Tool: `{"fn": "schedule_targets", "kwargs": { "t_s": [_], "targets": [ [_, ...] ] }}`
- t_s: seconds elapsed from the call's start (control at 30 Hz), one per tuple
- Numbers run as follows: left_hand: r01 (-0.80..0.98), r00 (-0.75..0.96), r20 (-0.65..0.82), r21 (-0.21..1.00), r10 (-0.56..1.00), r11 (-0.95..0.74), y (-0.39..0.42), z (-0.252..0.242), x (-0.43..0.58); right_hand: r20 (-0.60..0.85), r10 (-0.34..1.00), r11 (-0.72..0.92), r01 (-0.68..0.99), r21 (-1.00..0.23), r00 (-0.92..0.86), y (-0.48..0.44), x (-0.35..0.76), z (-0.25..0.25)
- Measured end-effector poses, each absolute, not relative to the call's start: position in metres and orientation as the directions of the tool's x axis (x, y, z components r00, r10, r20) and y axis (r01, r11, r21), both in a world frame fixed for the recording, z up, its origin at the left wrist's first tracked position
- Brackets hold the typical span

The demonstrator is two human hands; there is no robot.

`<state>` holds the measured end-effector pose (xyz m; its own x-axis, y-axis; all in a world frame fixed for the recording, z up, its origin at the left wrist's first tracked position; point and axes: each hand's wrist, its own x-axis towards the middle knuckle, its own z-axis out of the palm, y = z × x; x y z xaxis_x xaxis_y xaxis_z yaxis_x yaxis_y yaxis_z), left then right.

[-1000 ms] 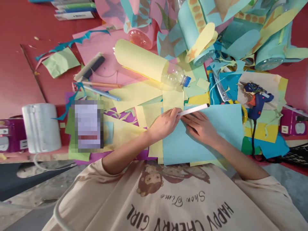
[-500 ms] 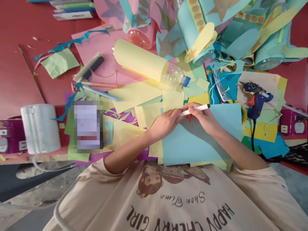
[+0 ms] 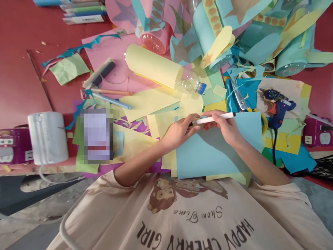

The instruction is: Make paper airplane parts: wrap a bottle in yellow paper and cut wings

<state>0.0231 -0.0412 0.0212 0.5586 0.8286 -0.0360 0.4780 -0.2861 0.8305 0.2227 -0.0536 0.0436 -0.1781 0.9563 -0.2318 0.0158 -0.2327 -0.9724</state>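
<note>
Over the light blue sheet of paper (image 3: 218,156), my right hand (image 3: 229,130) grips a white marker (image 3: 208,119) whose black end points right. My left hand (image 3: 179,132) faces it from the other side, thumb and fingers pinched around a small dark piece that looks like the marker's black cap (image 3: 191,123). The fingers partly hide it, and the marker's left end lies right beside it. Beyond both hands lies a plastic bottle (image 3: 153,67) wrapped in pale yellow paper, its blue cap towards the right.
Scissors (image 3: 238,93) with yellow handles and a blue glue gun (image 3: 279,109) lie to the right. A phone (image 3: 96,135) and a white case (image 3: 48,139) are on the left. Paper-covered bottles (image 3: 208,38) crowd the back, among scraps and pens (image 3: 111,100).
My right hand and the marker have shifted slightly right, away from my left fingers. A dark piece now shows at my left fingertips. The view has shifted a little.
</note>
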Motion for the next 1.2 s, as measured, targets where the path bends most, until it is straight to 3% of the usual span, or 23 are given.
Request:
{"fn": "schedule_targets", "kwargs": {
  "t_s": [0.13, 0.23, 0.33, 0.47, 0.57, 0.67, 0.77, 0.87, 0.93, 1.2],
  "targets": [
    [0.326, 0.501, -0.049, 0.936, 0.864, -0.135, -0.04, 0.02, 0.02, 0.046, 0.997, 0.061, 0.262, -0.963, -0.064, -0.073, 0.223, 0.044],
    [0.192, 0.459, -0.031, 0.979, 0.888, -0.065, -0.039, 0.018, 0.02, 0.217, 0.923, 0.357, 0.504, -0.787, -0.316, -0.084, 0.223, 0.035],
    [0.169, 0.403, -0.028, 0.985, 0.915, -0.044, -0.034, 0.02, 0.017, 0.243, 0.841, 0.513, 0.571, -0.641, -0.482, -0.086, 0.222, 0.024],
    [0.465, 0.184, -0.003, 0.881, 0.983, -0.084, -0.017, 0.033, -0.005, 0.21, 0.858, 0.484, 0.6, -0.637, -0.47, -0.085, 0.222, 0.016],
    [0.816, 0.138, 0.035, 0.562, 0.99, -0.133, -0.006, 0.045, -0.025, 0.224, 0.853, 0.494, 0.591, -0.638, -0.471, -0.085, 0.221, 0.015],
    [0.917, 0.12, 0.105, 0.37, 0.987, -0.151, -0.006, 0.05, -0.031, 0.241, 0.853, 0.496, 0.574, -0.652, -0.463, -0.085, 0.221, 0.016],
    [0.873, 0.341, 0.195, 0.297, 0.92, -0.386, -0.02, 0.046, -0.02, 0.214, 0.868, 0.461, 0.565, -0.684, -0.449, -0.086, 0.221, 0.017],
    [0.567, 0.728, 0.286, 0.259, 0.623, -0.782, -0.039, 0.037, -0.002, 0.167, 0.892, 0.397, 0.554, -0.731, -0.42, -0.086, 0.222, 0.018],
    [0.514, 0.777, 0.27, 0.251, 0.569, -0.82, -0.049, 0.032, 0.008, 0.151, 0.914, 0.349, 0.541, -0.765, -0.377, -0.086, 0.223, 0.017],
    [0.597, 0.756, 0.223, 0.15, 0.615, -0.788, -0.059, 0.021, 0.018, 0.13, 0.954, 0.252, 0.486, -0.837, -0.271, -0.085, 0.223, 0.02]
  ]
}}
